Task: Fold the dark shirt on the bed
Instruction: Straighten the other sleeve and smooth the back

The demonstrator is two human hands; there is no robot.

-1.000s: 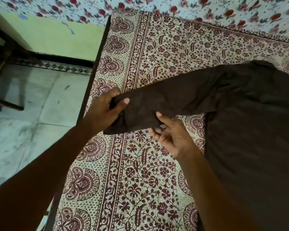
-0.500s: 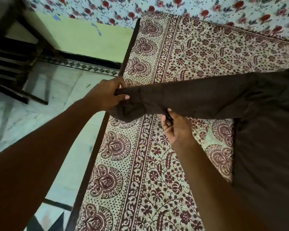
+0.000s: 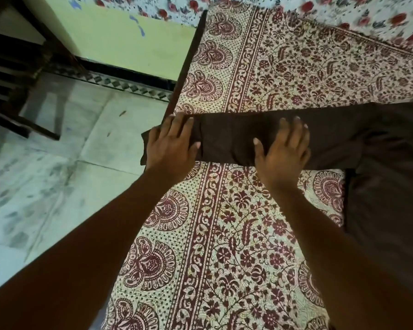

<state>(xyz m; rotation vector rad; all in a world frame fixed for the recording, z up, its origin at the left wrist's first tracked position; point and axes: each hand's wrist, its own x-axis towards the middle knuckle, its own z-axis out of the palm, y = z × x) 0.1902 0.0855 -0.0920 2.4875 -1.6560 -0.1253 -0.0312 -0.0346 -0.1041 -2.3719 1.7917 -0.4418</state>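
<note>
Half a second ago both hands held the sleeve up off the bed: the left gripped the cuff end and the right pinched the lower edge from beneath. Now the sleeve (image 3: 227, 139) lies flat on the bed (image 3: 224, 234) and both hands rest on top of it, palms down. The left hand (image 3: 171, 145) has let go of its grip and lies with straight, spread fingers across the cuff end, at the bed's dark edge rail (image 3: 184, 67). The right hand (image 3: 283, 148) has turned over and presses flat on the middle of the sleeve, fingers straight and slightly apart, thumb pointing toward the left hand. Neither hand holds anything. The view has also shifted, so the hands sit lower and nearer the centre of the frame.

The shirt (image 3: 379, 186) is a dark brown, plain cloth. Its body lies at the right side of the bed and runs out of the frame. The sleeve stretches straight out to the left as a broad, smooth band across the patterned sheet, with soft creases where it joins the body. Its cuff tip pokes just past the rail, over the pale tiled floor (image 3: 57, 175). A dark chair (image 3: 10, 79) stands on that floor at upper left, by a green wall (image 3: 129, 48).
</note>
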